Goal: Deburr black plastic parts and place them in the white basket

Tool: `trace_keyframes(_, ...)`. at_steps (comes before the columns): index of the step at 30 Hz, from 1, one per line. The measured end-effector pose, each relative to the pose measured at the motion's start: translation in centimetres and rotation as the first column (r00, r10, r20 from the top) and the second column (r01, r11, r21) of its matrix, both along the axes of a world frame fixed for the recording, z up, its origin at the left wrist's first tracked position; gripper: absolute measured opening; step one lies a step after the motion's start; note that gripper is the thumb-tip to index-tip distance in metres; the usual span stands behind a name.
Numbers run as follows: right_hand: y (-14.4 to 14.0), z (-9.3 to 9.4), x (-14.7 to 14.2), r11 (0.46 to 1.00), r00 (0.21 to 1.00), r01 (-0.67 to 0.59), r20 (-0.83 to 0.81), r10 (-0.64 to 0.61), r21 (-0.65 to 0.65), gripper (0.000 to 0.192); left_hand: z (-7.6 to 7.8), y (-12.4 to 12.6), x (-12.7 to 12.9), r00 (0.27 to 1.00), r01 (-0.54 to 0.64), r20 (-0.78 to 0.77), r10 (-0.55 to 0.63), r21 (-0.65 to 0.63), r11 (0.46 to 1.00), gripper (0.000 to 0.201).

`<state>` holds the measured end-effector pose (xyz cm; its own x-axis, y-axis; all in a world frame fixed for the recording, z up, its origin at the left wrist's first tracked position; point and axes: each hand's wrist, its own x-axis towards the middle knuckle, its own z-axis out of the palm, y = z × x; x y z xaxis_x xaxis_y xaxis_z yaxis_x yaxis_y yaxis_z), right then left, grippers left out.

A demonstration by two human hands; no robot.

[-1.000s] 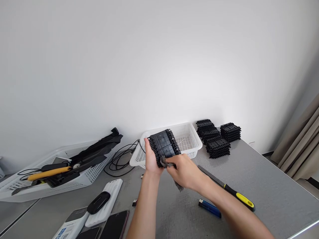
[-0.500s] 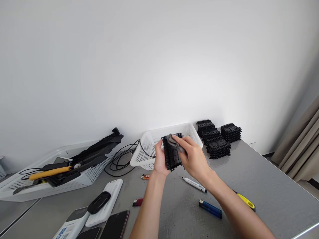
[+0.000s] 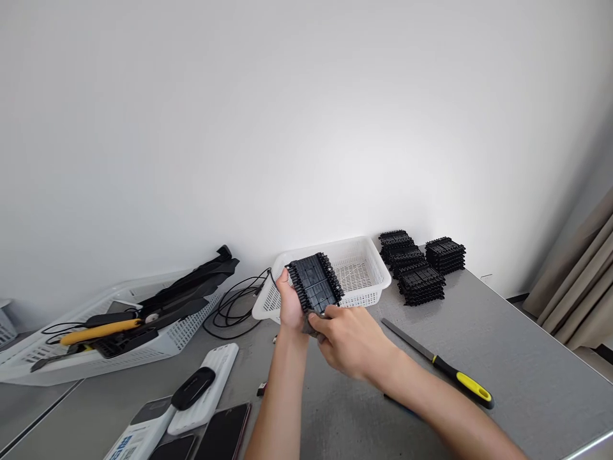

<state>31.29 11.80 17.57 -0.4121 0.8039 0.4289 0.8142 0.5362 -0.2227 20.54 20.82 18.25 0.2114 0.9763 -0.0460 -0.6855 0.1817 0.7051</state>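
A black plastic panel (image 3: 314,281) with toothed edges is tilted up in front of the white basket. My left hand (image 3: 290,303) grips it along its left side, thumb on the edge. In my right hand (image 3: 352,335) is a bunched grey cloth (image 3: 312,324), pinched by the fingers at the panel's lower edge. Most of the cloth is hidden by the fingers. Under my right forearm lies a blue lighter (image 3: 400,404), nearly covered. A file (image 3: 445,367) with a black and yellow handle lies right of that arm.
Behind my hands stands a white basket (image 3: 357,297). Stacked black panels (image 3: 420,281) sit at its right, with another stack (image 3: 445,254) beyond. On the left are a tool-filled basket (image 3: 177,335), a coiled cable (image 3: 230,313), white power banks (image 3: 211,377) and a phone (image 3: 223,431).
My right hand has slid the cloth down from the panel's top to its lower edge. The panel has turned and moved slightly left, its face now more exposed. The marker is now hidden.
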Motion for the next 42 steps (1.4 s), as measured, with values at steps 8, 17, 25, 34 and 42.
trace_keyframes(8,0.5,0.8,2.0,0.988,0.786,0.054,-0.616,0.048,0.146,0.047,-0.1,-0.3,0.2,1.0,-0.005,-0.016,0.006,0.046,0.999,0.05)
trace_keyframes(17,3.3,-0.5,3.1,0.985,0.682,0.11,-0.731,0.022,0.132,0.051,-0.4,-0.4,1.0,0.961,-0.075,-0.233,0.151,0.307,0.949,0.033)
trace_keyframes(25,4.2,-0.4,5.2,0.955,0.644,0.236,-0.765,-0.017,0.178,0.041,0.0,-1.3,1.1,0.898,-0.115,-0.361,0.252,0.361,0.926,0.051)
trace_keyframes(34,4.7,-1.1,5.7,0.956,0.816,0.129,-0.575,0.048,0.262,0.049,0.5,-1.7,1.0,0.892,-0.143,-0.357,0.278,0.361,0.922,0.048)
trace_keyframes(42,4.0,-0.3,6.2,0.947,0.921,0.158,-0.389,-0.038,0.281,0.056,0.8,-2.0,0.4,0.871,-0.11,-0.425,0.247,0.321,0.941,0.054)
